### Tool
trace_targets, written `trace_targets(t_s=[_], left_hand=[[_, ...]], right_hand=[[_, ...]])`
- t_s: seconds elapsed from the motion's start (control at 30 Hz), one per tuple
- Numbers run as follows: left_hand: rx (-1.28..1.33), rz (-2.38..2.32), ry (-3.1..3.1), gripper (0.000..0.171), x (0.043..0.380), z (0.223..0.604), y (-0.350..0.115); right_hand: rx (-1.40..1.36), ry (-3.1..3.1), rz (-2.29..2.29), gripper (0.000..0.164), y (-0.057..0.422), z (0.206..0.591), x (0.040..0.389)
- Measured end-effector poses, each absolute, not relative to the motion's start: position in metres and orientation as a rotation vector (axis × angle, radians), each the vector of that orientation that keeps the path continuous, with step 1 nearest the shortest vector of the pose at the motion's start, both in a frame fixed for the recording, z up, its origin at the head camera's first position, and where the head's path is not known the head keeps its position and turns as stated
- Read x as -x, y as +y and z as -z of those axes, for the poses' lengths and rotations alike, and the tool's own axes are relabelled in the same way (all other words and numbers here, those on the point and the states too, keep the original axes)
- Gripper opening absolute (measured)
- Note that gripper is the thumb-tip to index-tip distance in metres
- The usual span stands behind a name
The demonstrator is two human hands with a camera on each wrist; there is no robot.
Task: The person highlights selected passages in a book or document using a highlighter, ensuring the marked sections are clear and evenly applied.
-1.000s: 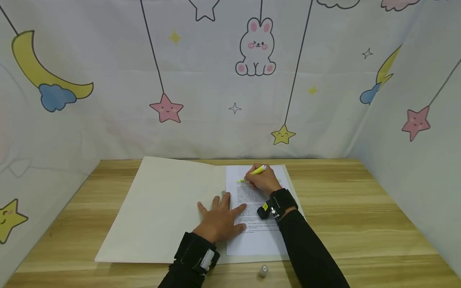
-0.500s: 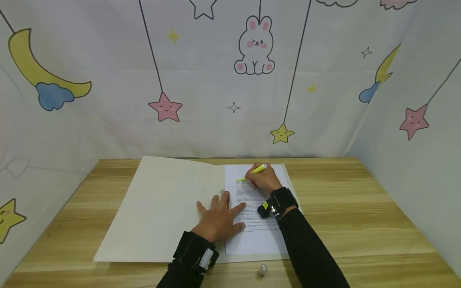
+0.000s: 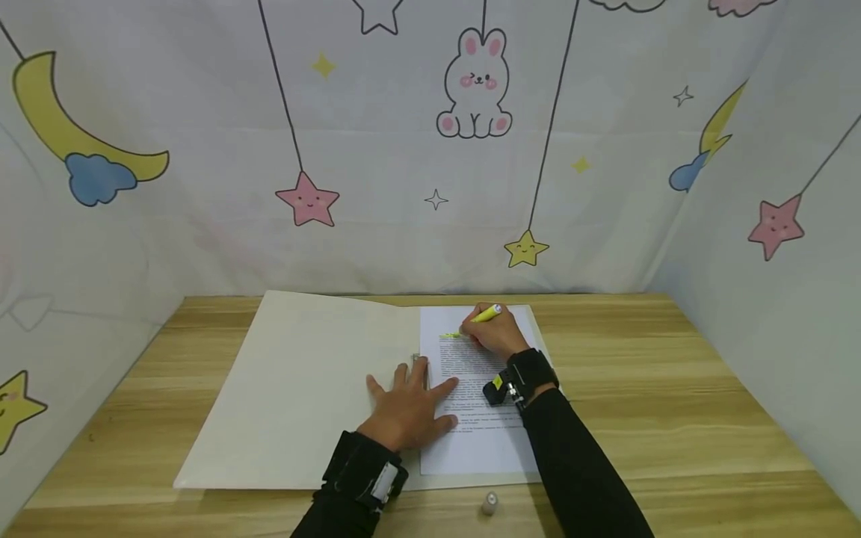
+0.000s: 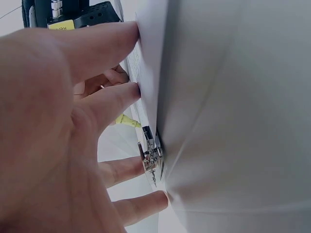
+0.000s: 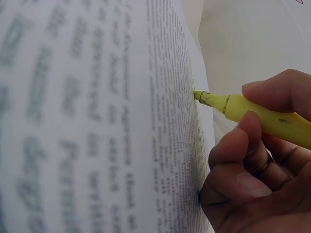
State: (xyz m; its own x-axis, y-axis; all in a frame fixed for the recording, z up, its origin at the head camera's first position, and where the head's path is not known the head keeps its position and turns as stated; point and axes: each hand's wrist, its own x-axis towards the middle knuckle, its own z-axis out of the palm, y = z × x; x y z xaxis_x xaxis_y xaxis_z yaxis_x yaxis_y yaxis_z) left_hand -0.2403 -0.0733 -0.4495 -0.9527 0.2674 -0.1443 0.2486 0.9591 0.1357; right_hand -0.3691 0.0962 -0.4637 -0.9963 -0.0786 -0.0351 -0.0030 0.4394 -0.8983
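Observation:
A yellow highlighter (image 3: 486, 314) is pinched between the thumb and fingers of my right hand (image 3: 494, 332), its tip on the top printed lines of a white sheet (image 3: 480, 452). In the right wrist view the highlighter (image 5: 267, 116) touches the page beside a yellow streak. The sheet lies on the right side of an opened cream folder (image 3: 303, 388). My left hand (image 3: 406, 411) rests with spread fingers across the folder's fold and the sheet's left edge. By its fingers, in the left wrist view, is a metal clip (image 4: 151, 154).
A small grey cap (image 3: 490, 504) stands on the wooden table (image 3: 673, 418) just in front of the folder. A white curtain (image 3: 390, 246) printed with stars, a moon and a rabbit encloses the table at the back and sides.
My right hand has shifted slightly to the right with the highlighter, and the yellow streak under its tip has grown longer. My left hand stays in place.

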Motion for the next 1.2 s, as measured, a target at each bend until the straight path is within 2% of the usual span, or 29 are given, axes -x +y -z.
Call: trace_targets(t_s=[1.2], left_hand=[[-0.4, -0.177, 2.939, 0.058, 0.24, 0.45, -0.074]], right_hand=[[0.043, 2.601, 1.64, 0.012, 0.111, 0.462, 0.37]])
